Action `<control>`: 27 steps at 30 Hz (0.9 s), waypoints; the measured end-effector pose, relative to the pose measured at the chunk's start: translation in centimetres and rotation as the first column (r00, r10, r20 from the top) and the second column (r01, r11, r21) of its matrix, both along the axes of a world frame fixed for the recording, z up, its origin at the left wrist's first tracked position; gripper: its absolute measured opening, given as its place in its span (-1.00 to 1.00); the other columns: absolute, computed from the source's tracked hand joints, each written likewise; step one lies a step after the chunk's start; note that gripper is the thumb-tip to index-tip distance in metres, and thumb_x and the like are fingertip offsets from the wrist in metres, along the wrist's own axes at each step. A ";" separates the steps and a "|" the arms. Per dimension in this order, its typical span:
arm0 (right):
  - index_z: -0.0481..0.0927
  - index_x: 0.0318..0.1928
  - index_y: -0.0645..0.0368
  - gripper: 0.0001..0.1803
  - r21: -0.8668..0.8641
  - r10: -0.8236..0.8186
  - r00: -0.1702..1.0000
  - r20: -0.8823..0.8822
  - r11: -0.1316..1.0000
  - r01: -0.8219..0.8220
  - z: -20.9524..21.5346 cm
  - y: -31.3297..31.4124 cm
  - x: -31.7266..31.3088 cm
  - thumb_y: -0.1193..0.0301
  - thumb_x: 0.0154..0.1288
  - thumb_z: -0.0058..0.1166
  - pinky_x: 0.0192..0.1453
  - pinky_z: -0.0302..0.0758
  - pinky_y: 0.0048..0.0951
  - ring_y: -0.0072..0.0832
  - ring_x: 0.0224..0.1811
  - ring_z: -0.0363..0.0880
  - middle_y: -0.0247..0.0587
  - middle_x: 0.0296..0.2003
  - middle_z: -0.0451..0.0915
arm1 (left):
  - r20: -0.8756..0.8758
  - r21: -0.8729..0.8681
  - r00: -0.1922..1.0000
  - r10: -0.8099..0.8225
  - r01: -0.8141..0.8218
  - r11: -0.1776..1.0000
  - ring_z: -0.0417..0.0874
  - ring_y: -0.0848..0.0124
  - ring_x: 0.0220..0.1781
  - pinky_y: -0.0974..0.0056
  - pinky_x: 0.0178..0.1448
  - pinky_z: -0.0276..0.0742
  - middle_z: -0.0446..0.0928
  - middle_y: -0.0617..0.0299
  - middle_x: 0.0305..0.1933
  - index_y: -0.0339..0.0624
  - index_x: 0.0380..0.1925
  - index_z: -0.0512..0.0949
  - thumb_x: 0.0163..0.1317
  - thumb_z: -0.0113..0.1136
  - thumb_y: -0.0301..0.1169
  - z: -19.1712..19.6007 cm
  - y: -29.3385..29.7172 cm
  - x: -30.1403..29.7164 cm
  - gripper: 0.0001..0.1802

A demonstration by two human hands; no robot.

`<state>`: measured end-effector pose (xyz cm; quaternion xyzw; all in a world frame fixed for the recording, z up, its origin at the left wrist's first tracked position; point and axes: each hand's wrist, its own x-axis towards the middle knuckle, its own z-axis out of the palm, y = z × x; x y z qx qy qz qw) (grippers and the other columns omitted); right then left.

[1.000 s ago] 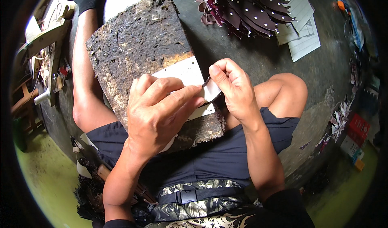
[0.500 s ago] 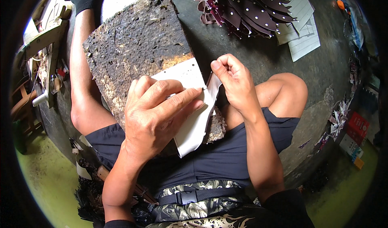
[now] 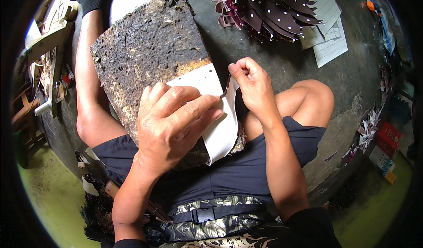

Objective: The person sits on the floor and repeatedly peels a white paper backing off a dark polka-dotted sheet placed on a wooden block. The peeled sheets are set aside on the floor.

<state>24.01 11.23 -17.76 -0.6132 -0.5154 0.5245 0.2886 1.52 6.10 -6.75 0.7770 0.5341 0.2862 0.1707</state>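
Observation:
A flexible white piece (image 3: 225, 131) with a thin dark edge lies over the near right side of the rough, dark-crusted block (image 3: 150, 41). Its upper part is flat and has small dark dots or holes. My left hand (image 3: 169, 120) rests on this piece from the left, its forefinger and thumb pressed together at the dark edge and the other fingers curled. Thumb and fingers of my right hand (image 3: 253, 83) pinch the raised dark-edged strip just right of the block. The fingertips partly hide what they grip.
Beyond my right hand lies a pile of dark polka-dotted cut pieces (image 3: 282, 10) beside lined white sheets (image 3: 330, 47). My bent legs flank the block. A wooden frame (image 3: 48, 45) stands at the left. Scraps (image 3: 370, 127) and a red packet (image 3: 387, 139) lie at the right.
My right hand has shifted slightly left and up. The lower end of the white piece has swung right and bends more, and more of the dark edge shows between my hands.

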 end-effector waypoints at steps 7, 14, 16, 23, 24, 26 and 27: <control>0.66 -0.14 0.27 -0.65 0.045 -0.049 0.990 0.129 0.998 0.044 -1.1 0.1 0.0 0.22 0.72 0.35 -0.22 0.55 -0.18 -0.33 -0.44 0.54 -0.08 -0.47 0.59 | 0.004 0.020 1.000 0.001 -0.001 1.000 0.63 0.30 -0.18 0.12 -0.08 0.43 0.71 0.40 -0.13 0.09 0.02 0.89 0.18 0.79 -0.34 -0.2 -0.1 0.0 -0.61; 0.71 -0.14 0.19 -0.70 0.037 -0.097 0.979 0.177 0.995 0.091 -2.2 0.2 0.4 0.24 0.75 0.36 -0.28 0.45 -0.48 -0.74 -0.35 0.45 -0.50 -0.41 0.60 | 0.003 0.082 1.000 -0.001 0.001 0.997 0.62 0.32 -0.19 0.12 -0.09 0.46 0.71 0.41 -0.12 0.09 0.05 0.90 0.16 0.79 -0.32 -0.9 -0.3 -0.2 -0.58; 0.73 -0.12 0.14 -0.73 -0.066 -0.192 0.975 0.115 0.978 0.200 -2.1 0.4 0.6 0.22 0.75 0.37 -0.30 0.45 -0.50 -0.75 -0.37 0.48 -0.50 -0.39 0.63 | -0.001 0.108 1.000 0.001 -0.001 0.994 0.61 0.32 -0.19 0.11 -0.10 0.47 0.71 0.41 -0.12 0.10 0.05 0.91 0.17 0.79 -0.31 -1.0 -0.4 -0.2 -0.58; 0.46 0.45 -0.07 -0.46 -0.610 -0.648 0.326 -0.688 0.760 0.223 3.3 -2.0 2.8 0.00 0.74 0.34 0.31 0.82 0.01 -0.11 0.15 0.88 0.13 0.09 0.84 | -0.077 0.186 0.997 0.002 0.013 0.982 0.58 0.34 -0.22 0.11 -0.10 0.45 0.69 0.42 -0.08 0.10 0.00 0.90 0.25 0.73 -0.21 -1.2 -0.6 0.1 -0.67; 0.38 0.57 -0.10 -0.37 -0.582 -0.606 0.342 -0.718 0.793 0.183 4.1 -2.8 2.3 0.00 0.75 0.32 0.36 0.80 0.03 -0.09 0.21 0.86 0.19 0.16 0.82 | -0.088 0.189 0.996 0.003 0.014 0.982 0.58 0.34 -0.21 0.10 -0.10 0.45 0.69 0.42 -0.09 0.10 0.00 0.90 0.26 0.73 -0.21 -1.2 -0.6 0.1 -0.68; -0.21 0.90 -0.25 0.12 -0.443 -0.499 0.394 -0.772 0.867 0.230 5.1 -4.2 1.1 0.35 0.73 0.38 0.27 0.80 -0.18 -0.29 0.13 0.81 0.00 0.13 0.75 | -0.113 0.191 0.994 0.005 0.017 0.981 0.58 0.34 -0.21 0.10 -0.09 0.45 0.69 0.42 -0.09 0.09 0.00 0.89 0.28 0.72 -0.21 -1.1 -0.7 0.2 -0.69; -0.17 0.89 -0.24 0.13 -0.386 -0.480 0.509 -0.714 0.877 0.286 5.5 -4.7 0.8 0.50 0.67 0.38 0.26 0.80 -0.21 -0.32 0.14 0.81 -0.01 0.12 0.75 | -0.116 0.197 0.993 0.014 0.009 0.980 0.58 0.35 -0.22 0.09 -0.10 0.42 0.67 0.43 -0.12 0.11 0.02 0.89 0.33 0.67 -0.19 -1.0 -0.7 0.4 -0.71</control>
